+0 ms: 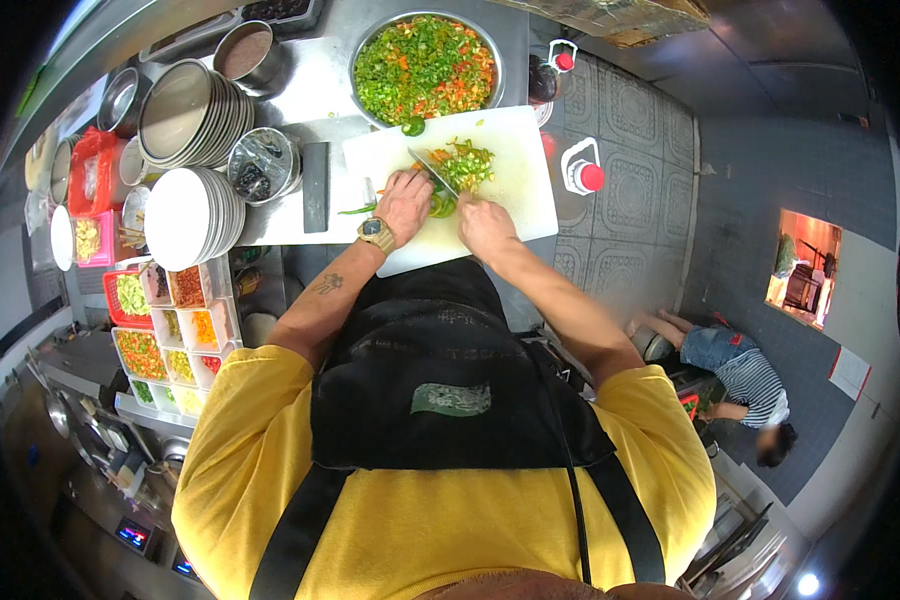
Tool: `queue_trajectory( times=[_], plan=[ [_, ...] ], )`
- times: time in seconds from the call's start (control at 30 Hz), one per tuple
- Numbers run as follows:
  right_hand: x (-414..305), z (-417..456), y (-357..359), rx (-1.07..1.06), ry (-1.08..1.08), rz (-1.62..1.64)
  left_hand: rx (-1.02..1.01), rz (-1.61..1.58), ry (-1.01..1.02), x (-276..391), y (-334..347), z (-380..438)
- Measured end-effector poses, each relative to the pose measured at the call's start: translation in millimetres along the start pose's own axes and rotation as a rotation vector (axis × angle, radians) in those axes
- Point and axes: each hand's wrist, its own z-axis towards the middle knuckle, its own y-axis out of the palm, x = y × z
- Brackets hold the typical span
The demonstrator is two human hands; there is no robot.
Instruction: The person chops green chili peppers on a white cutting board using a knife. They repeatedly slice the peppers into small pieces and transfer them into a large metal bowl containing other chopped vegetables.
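Note:
My right hand (487, 227) grips a kitchen knife; its blade (433, 171) slants across the white cutting board (521, 157) towards the upper left. Close to the blade, my left hand (403, 204) presses down on pepper pieces, mostly hidden under the fingers. Sliced green pepper (442, 205) lies between both hands. Beyond the knife is a pile of chopped green and orange pepper (466, 165). At the board's far edge rests a green pepper end (413, 126). A thin green pepper strip (358, 211) sticks out left of my left hand.
A steel bowl of chopped peppers (424, 71) stands behind the board. A black sharpening stone (316, 187), stacked plates (195, 217) and a steel pot (246, 54) are on the left. Red-capped jugs (586, 177) stand at right. Another person (735, 371) bends over farther right.

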Motion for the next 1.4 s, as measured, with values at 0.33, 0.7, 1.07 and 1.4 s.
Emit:
queue_trajectory(
  times=[0.33, 0.7, 1.07, 1.4],
  plan=[
    [-2, -2, -2, 0.030, 0.030, 0.041, 0.017, -0.026, -0.001, 0, 2, -3],
    [-11, 3, -6, 0.048, 0.013, 0.075, 0.043, -0.044, -0.010, -3, 3, -6],
    [-10, -4, 8, 0.028, 0.087, 0.158, 0.070, -0.050, -0.020, -4, 8, -8],
    [-28, 14, 26, 0.142, 0.094, 0.140, 0.073, -0.198, -0.286, 7, -17, 0]
  ],
)
